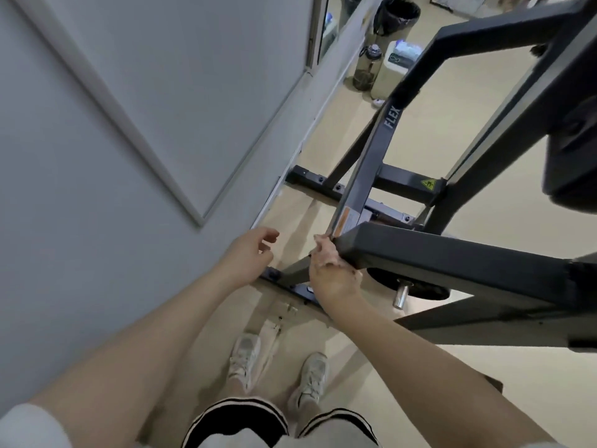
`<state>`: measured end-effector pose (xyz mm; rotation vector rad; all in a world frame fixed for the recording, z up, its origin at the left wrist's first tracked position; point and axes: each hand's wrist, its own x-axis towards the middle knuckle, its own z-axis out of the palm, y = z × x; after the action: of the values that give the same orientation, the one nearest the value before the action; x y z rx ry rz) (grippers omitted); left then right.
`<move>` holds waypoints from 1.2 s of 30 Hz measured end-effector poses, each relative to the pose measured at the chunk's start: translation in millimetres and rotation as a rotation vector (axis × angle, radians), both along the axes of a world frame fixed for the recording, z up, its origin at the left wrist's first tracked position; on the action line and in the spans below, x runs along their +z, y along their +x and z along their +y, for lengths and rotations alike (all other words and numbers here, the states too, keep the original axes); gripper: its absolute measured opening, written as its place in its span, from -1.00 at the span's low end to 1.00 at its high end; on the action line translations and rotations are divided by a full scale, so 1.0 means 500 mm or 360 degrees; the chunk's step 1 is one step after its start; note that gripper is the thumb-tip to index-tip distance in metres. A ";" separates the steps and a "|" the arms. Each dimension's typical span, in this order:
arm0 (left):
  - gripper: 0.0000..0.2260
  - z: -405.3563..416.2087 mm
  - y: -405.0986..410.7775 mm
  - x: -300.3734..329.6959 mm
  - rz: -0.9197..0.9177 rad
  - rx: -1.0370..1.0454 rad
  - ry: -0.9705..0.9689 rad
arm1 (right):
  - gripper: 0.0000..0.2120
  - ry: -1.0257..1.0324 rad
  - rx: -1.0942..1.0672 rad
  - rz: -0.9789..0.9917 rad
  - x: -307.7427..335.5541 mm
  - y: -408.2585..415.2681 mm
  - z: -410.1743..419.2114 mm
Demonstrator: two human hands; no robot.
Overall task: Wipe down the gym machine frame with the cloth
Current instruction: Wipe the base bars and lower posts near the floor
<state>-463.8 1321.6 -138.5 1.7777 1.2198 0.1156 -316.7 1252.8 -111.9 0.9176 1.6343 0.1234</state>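
The dark grey gym machine frame [452,257] fills the right side, with a slanted post marked FLEX [374,150] and a thick horizontal bar ending near the centre. My right hand [332,279] grips a small pale pink cloth [324,253] and presses it against the end of that horizontal bar. My left hand [248,257] hovers to the left of the bar, fingers loosely curled, holding nothing and touching nothing.
A grey wall with a framed panel [129,108] runs close on the left. Floor bars of the frame [326,182] cross the beige floor ahead. A weight plate with a peg [403,291] sits under the bar. A bottle [368,66], a white box and a black bin [397,14] stand farther back.
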 end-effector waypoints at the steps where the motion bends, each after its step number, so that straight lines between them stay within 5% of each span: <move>1: -0.63 0.014 -0.005 0.004 -0.0014 0.0003 -0.0015 | -0.50 0.0095 -0.0260 -0.0020 0.006 -0.006 -0.009; 6: -0.68 0.066 0.035 0.027 -0.0080 -0.0224 -0.0047 | -0.57 0.0608 -0.0631 0.0304 0.038 0.011 -0.053; 11: -0.72 0.051 0.119 0.056 -0.0280 -0.0540 -0.0078 | -0.57 0.1744 -0.1273 0.0939 0.127 0.050 -0.142; 16: -0.54 0.003 0.172 0.090 -0.0549 -0.0909 -0.0073 | -0.51 0.2090 -0.1818 0.0615 0.173 0.123 -0.214; 23: -0.45 -0.004 0.190 0.093 -0.0517 -0.1163 0.0335 | -0.56 0.1898 -0.1769 0.0691 0.168 0.098 -0.159; 29: -0.49 0.002 0.203 0.085 -0.0450 -0.1102 0.0383 | -0.60 0.2396 -0.1854 0.0646 0.178 0.134 -0.218; 34: -0.46 0.003 0.200 0.082 -0.0468 -0.0939 0.0227 | -0.61 0.1861 -0.1260 0.0912 0.137 0.078 -0.162; 36: -0.47 -0.001 0.196 0.078 -0.0480 -0.0873 0.0168 | -0.60 0.1884 -0.1241 0.0861 0.155 0.116 -0.184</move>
<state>-365.7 1321.2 -99.4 2.0375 0.4968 0.1239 -258.8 1160.9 -34.5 2.6110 1.4699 0.3324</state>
